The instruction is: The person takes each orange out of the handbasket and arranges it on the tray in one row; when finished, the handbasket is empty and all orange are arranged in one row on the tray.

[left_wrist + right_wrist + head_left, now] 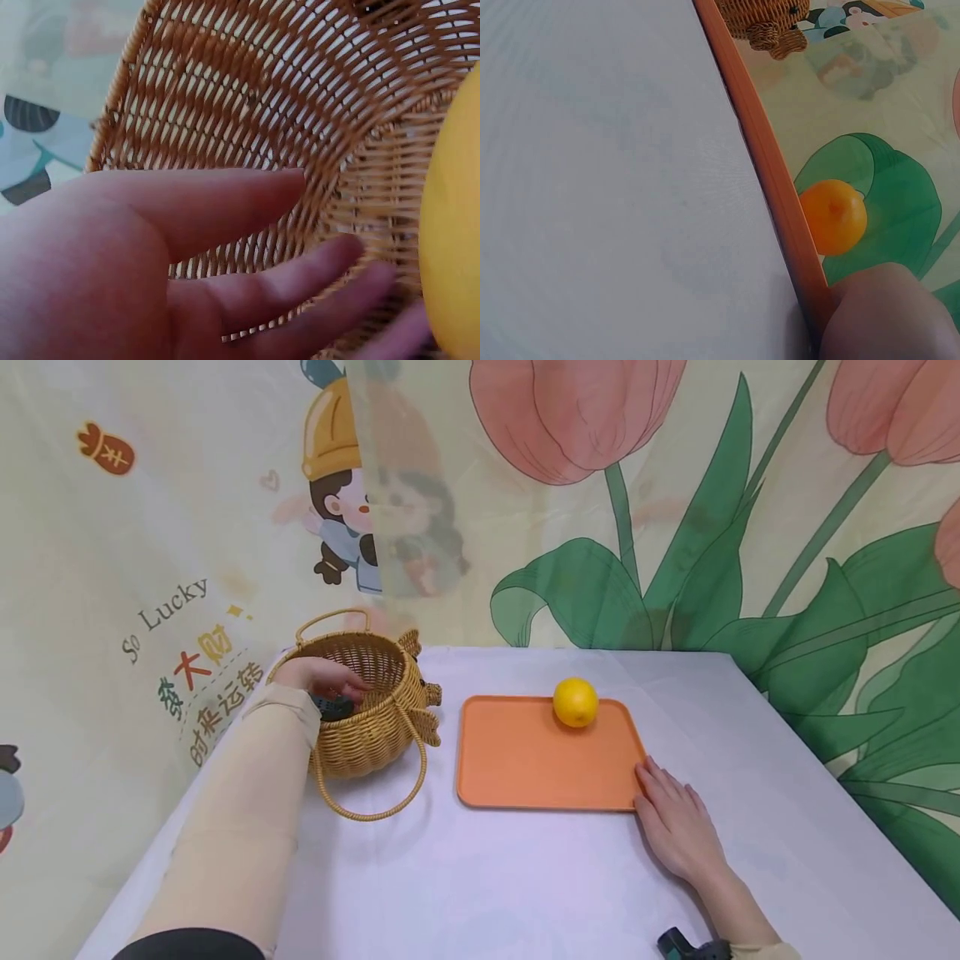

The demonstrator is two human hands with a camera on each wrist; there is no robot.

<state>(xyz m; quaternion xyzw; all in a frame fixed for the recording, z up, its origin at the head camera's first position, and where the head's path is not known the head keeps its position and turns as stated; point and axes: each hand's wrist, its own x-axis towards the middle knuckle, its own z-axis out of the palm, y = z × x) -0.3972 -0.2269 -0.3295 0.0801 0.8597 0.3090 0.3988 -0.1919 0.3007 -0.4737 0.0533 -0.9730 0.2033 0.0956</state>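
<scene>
My left hand [322, 677] reaches down inside a woven wicker basket [367, 747]. In the left wrist view its fingers [262, 296] are spread and loosely extended, fingertips right by a large, smooth yellow thing [457, 225] in the basket; only part of it shows, so I cannot tell its kind. My right hand [678, 827] lies with straight fingers at the right edge of an orange tray [525, 764]. A round yellow fruit [575, 702] sits near the tray's back right corner. In the right wrist view, part of the hand [889, 319] overlaps the tray rim.
The basket's thin rope handle [367, 817] hangs down its front onto the white tablecloth [465, 885]. Wicker ornaments [431, 727] stick out from its right side. A printed curtain [450, 510] with tulips and cartoon figures stands behind the table.
</scene>
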